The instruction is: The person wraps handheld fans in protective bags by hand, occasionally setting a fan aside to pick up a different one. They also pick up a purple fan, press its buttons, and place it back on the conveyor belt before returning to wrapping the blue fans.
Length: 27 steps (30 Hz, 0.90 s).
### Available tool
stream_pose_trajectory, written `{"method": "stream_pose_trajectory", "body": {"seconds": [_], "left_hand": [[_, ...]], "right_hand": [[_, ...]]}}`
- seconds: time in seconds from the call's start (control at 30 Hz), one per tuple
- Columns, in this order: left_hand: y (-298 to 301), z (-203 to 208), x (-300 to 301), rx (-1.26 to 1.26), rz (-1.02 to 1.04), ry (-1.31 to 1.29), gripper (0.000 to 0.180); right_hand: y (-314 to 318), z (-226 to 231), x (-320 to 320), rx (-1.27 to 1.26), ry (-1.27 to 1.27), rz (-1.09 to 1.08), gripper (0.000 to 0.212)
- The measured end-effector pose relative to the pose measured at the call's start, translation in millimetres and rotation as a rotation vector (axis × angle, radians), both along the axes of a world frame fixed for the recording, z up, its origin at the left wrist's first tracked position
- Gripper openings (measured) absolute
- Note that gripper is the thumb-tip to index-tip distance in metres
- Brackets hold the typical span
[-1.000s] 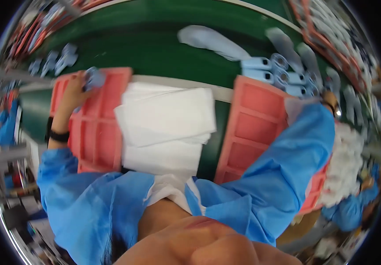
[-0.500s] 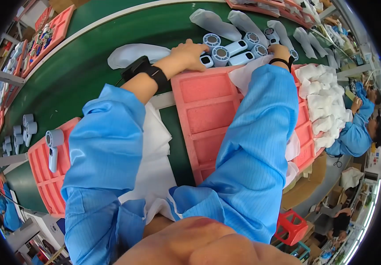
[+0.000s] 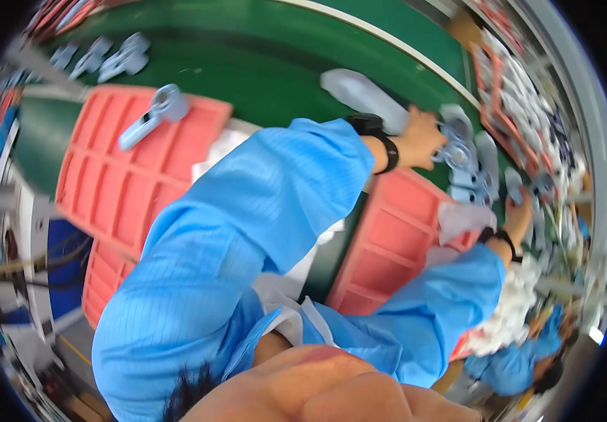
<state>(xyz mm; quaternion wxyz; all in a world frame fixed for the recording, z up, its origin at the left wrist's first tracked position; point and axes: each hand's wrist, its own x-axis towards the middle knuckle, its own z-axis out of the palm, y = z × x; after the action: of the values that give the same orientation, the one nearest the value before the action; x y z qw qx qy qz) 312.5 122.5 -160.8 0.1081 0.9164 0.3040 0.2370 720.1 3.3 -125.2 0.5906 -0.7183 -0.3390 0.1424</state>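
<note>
My left hand (image 3: 419, 141) is on the green belt, fingers spread at the left edge of a cluster of light-blue handheld fans (image 3: 462, 158). It seems to touch the nearest one and grips nothing that I can see. My right hand (image 3: 519, 214) reaches to the right of the cluster, beside a bluish piece (image 3: 514, 184). Blur hides whether its fingers hold that piece. A white translucent sleeve (image 3: 363, 95) lies beyond my left hand. Below the fans, a pink compartment tray (image 3: 391, 232) carries thin white sheets (image 3: 462, 219) at its right end.
At the left, one handheld fan (image 3: 154, 118) lies on another pink tray (image 3: 117, 165). Several more fans (image 3: 124, 58) rest on the belt (image 3: 247, 63) behind it. White pouches (image 3: 507, 295) are heaped at the right, near a co-worker in blue (image 3: 514, 366).
The whole view has swung and tilted, so more of the left tray shows. My right hand has moved rightward, away from the main fan cluster. My left hand remains by the fans.
</note>
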Motion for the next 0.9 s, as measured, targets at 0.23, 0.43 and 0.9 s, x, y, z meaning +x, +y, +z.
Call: {"method": "stream_pose_trajectory", "body": {"seconds": [0.23,0.43,0.9], "left_hand": [[-72.8,119.5,-139.0,0.103,-0.125,-0.562,0.047],[-116.6,175.4,-360.3,-0.352,-0.118,-0.636,0.040],[-59.5,-21.3,-657.3,-0.519,0.805,-0.199,0.055]], "right_hand": [[75.4,96.4,-164.9,0.132,0.138,0.138,0.042],[-8.9,130.7,-492.5,-0.083,-0.024,0.862,0.047],[-14.5,12.4,-708.9,-0.259,-0.261,1.474,0.074]]}}
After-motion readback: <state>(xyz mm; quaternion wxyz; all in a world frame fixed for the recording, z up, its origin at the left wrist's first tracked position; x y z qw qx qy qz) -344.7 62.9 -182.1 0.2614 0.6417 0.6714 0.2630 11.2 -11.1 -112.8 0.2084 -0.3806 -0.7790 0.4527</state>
